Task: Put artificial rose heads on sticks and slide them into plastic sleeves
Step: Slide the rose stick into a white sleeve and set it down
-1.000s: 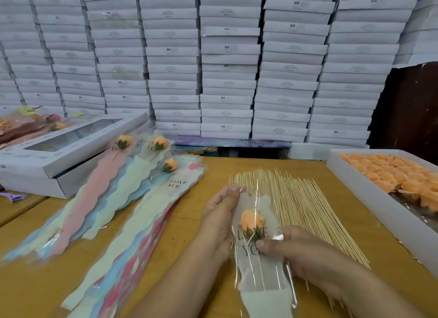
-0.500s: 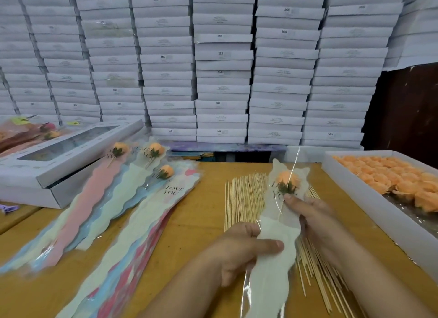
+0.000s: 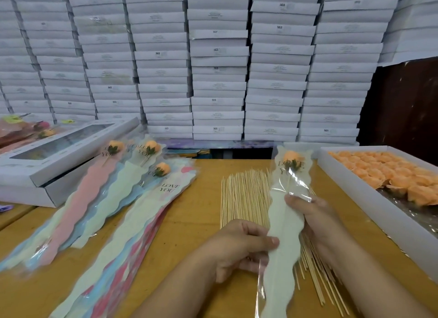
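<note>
A pale green plastic sleeve [image 3: 283,244] printed "LOVE YOU" is held above the table, with an orange rose head [image 3: 290,157] on a stick near its top. My left hand [image 3: 237,249] pinches the sleeve's left edge at mid-length. My right hand [image 3: 312,219] grips the sleeve from the right, thumb on its clear front. Bare wooden sticks [image 3: 244,199] lie in a pile under both hands. Three filled sleeves [image 3: 132,173] lie at the left.
A white tray [image 3: 369,206] with several orange rose heads [image 3: 388,173] stands at the right. A stack of unfilled sleeves [image 3: 132,234] lies left of centre. Window boxes [image 3: 59,152] sit at far left. Stacked white boxes [image 3: 218,64] wall the back of the wooden table [image 3: 201,213].
The rose has gone from low in the sleeve up to its top. My right hand slid down from under the rose to mid-sleeve; my left moved from the top to the middle.
</note>
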Action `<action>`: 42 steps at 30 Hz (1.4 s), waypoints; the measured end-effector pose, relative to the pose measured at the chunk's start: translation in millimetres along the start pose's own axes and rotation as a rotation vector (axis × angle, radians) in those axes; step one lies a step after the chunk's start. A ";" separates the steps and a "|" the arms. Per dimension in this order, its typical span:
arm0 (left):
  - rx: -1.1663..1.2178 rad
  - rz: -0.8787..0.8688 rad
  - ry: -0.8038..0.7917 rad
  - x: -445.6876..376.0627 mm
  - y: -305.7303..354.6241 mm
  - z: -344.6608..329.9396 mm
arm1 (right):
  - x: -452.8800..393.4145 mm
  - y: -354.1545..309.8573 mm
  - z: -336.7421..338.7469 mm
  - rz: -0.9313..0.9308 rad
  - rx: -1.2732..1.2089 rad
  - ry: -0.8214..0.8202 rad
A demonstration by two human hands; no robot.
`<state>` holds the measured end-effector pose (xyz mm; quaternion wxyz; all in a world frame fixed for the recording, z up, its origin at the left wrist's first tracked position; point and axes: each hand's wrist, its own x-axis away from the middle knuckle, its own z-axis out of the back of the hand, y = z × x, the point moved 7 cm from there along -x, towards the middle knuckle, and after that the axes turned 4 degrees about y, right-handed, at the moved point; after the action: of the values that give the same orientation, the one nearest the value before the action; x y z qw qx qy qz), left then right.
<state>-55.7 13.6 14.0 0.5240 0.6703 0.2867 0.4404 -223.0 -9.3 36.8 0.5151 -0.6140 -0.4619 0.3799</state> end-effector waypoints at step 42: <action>-0.007 -0.036 0.057 1.5 4.5 7.1 | -2.4 14.7 -11.0 -0.044 -0.059 -0.151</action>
<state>-49.1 10.4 18.3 0.5257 0.6505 0.3119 0.4508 -210.7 -15.3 24.3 0.4687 -0.5881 -0.5239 0.3999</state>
